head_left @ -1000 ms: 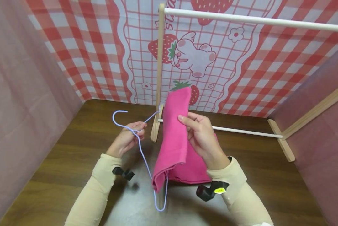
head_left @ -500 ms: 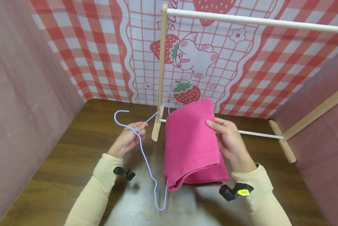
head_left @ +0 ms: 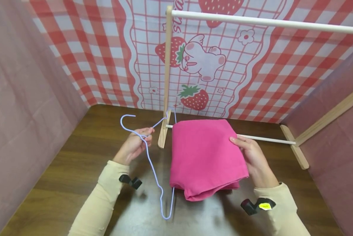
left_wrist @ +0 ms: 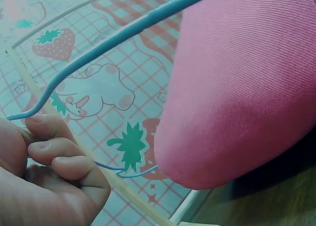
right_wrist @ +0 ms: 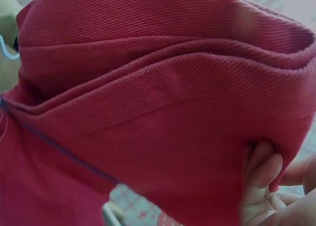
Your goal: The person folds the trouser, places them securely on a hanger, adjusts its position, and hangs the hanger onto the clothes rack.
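A folded pink cloth (head_left: 207,154) lies draped over the bottom bar of a pale lilac wire clothes hanger (head_left: 148,156), doubled over with its layered edges low at the front. My left hand (head_left: 134,144) pinches the hanger just below its hook, which points left. On the cloth's right edge, my right hand (head_left: 254,159) pinches the fabric, thumb on top. The right wrist view shows the hand's fingers (right_wrist: 266,171) against the cloth's underside, with several fold layers above. Most of the hanger's bar is hidden under the cloth.
Behind stands a wooden rack with a left post (head_left: 167,65), a white top rail (head_left: 268,22) and a white lower rail (head_left: 265,140). Its right foot (head_left: 294,147) rests on the brown table (head_left: 73,154). A strawberry-print checked curtain (head_left: 105,62) hangs at the back, with pinkish sides.
My right hand has moved right and down, spreading the upper flap of the cloth rightward over the hanger and lowering it. My left hand keeps its hold on the hanger, nearly still.
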The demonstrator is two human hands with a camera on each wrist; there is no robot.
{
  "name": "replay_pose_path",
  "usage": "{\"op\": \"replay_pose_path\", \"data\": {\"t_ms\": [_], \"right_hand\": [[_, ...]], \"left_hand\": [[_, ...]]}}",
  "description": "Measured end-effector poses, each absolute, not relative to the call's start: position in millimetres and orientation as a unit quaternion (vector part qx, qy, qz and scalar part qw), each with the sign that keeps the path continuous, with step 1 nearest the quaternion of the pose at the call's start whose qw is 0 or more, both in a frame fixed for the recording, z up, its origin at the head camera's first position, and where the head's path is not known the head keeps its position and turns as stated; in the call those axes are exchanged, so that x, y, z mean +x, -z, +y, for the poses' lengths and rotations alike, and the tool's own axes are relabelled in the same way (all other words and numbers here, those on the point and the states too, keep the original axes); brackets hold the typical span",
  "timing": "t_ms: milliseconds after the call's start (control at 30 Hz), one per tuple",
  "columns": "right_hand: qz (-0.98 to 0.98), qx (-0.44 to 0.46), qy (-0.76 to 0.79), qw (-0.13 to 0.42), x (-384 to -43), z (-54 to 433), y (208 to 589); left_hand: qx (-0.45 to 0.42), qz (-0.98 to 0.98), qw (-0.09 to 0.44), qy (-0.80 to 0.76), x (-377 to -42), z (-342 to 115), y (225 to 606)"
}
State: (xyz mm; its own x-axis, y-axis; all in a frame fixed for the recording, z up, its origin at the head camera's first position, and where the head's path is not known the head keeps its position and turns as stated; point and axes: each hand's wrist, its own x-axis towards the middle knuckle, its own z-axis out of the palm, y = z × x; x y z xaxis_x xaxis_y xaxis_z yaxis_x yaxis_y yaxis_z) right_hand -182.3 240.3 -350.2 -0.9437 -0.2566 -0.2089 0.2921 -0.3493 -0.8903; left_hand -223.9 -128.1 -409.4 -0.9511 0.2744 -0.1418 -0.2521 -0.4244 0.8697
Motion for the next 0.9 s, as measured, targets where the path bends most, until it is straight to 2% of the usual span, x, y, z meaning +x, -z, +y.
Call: {"op": "replay_pose_path", "data": {"t_ms": [500, 900], "right_hand": [[0.665, 0.085, 0.729, 0.136, -176, 275, 387], [0.753, 0.110, 0.640, 0.110, -188, 287, 413]], "left_hand": [[0.011, 0.519, 0.161, -0.840, -225, -127, 409], [-0.008, 0.522, 0.156, -0.838, -226, -128, 410]]}}
